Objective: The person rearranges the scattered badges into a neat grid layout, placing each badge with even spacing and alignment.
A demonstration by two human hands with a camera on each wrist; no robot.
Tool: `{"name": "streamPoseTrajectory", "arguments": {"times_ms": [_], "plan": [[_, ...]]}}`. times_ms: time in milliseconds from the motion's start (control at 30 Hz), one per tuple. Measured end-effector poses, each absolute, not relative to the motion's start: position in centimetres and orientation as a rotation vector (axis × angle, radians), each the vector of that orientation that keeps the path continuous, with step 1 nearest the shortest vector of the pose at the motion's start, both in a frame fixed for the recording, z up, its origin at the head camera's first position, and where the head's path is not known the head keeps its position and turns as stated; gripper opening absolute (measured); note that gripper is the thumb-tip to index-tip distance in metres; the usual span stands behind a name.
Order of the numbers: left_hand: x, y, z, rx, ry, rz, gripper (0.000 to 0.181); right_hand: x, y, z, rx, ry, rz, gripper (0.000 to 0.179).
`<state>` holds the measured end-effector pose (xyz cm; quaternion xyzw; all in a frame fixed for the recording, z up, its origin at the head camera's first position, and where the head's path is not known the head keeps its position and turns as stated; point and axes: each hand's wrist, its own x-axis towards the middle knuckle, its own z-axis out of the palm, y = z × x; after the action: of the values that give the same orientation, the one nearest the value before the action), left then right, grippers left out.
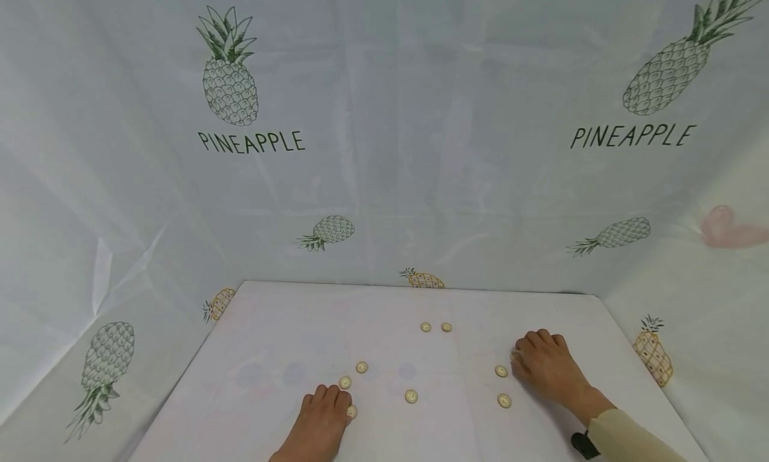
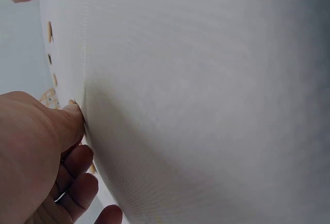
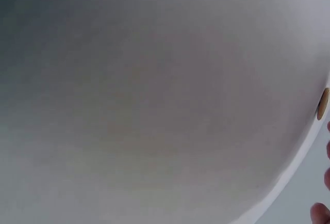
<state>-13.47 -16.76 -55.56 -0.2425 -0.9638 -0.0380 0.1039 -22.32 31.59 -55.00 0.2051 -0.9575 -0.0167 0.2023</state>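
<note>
Round, cream-coloured buttons lie on the white table. My left hand (image 1: 324,415) is low over the table with curled fingers, and its thumb and forefinger pinch a button (image 1: 352,412) at the tabletop. In the left wrist view, a thin edge of this button (image 2: 71,101) shows beside the thumb tip. Just beyond the fingers is another button (image 1: 345,382), with a second button (image 1: 362,367) behind it. At the right, my right hand (image 1: 548,368) has bent fingers, and a pale button edge (image 1: 515,357) shows at the fingertips; most of it is hidden.
Left of the right hand lie two buttons, a far button (image 1: 501,371) and a nearer button (image 1: 504,400). A single button (image 1: 411,396) sits mid-table. Farther back is a pair, a left button (image 1: 426,327) and a right button (image 1: 446,327). Pineapple-printed cloth (image 1: 372,148) surrounds the table (image 1: 288,322).
</note>
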Motion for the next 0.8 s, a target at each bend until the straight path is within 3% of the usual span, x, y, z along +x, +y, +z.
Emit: {"name": "streamPoseTrajectory", "arguments": {"times_ms": [800], "plan": [[-13.61, -16.89, -55.74, -0.713, -2.858, -0.152, 0.031, -23.17, 31.35, -54.45, 0.543, -2.805, 0.139, 0.016]]}}
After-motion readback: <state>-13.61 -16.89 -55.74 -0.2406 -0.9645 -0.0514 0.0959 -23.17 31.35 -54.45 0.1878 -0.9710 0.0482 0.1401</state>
